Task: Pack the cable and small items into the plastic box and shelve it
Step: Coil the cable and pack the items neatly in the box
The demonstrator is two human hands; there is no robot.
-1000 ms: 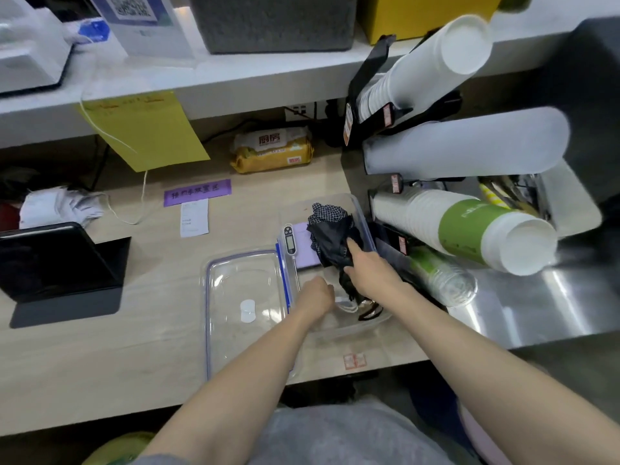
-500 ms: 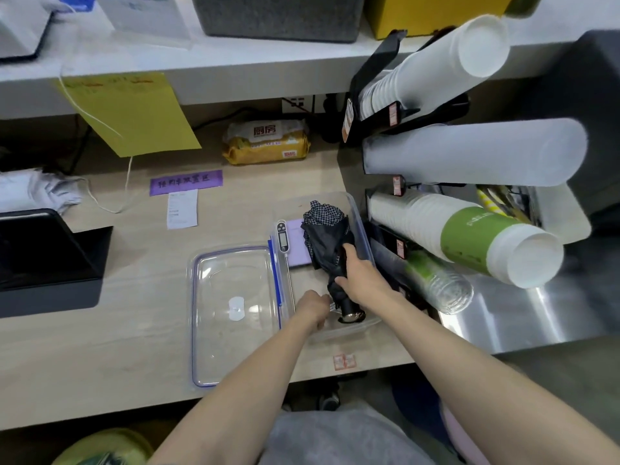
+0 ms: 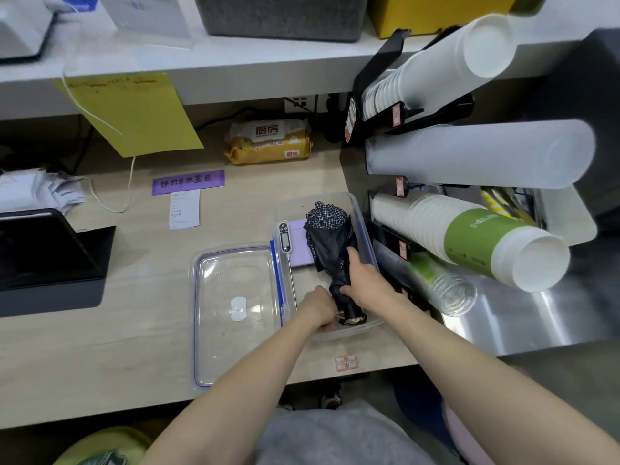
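Observation:
A clear plastic box point(image 3: 364, 229) sits on the wooden counter, right of centre. Inside it lies a folded black umbrella point(image 3: 330, 239) with a checked edge, on top of a purple pad point(image 3: 300, 245). My right hand point(image 3: 367, 281) grips the umbrella's lower shaft. My left hand point(image 3: 318, 308) is curled at the box's near end beside the umbrella handle; what it holds is hidden. A digital probe thermometer point(image 3: 285, 243) rests along the box's left rim. The clear lid point(image 3: 235, 310) with a blue seal lies flat left of the box. I see no cable in the box.
Cup dispensers with stacked paper cups point(image 3: 469, 243) jut out on the right, close to the box. A wipes pack point(image 3: 268, 140), a purple label point(image 3: 188, 181) and a receipt point(image 3: 184, 209) lie behind. A black tablet stand point(image 3: 43, 256) stands at left. A shelf point(image 3: 235, 72) runs above.
My right hand has pressed the umbrella lower into the box, its handle now near the front wall. My left hand stayed at the box's near end. The camera shifted slightly.

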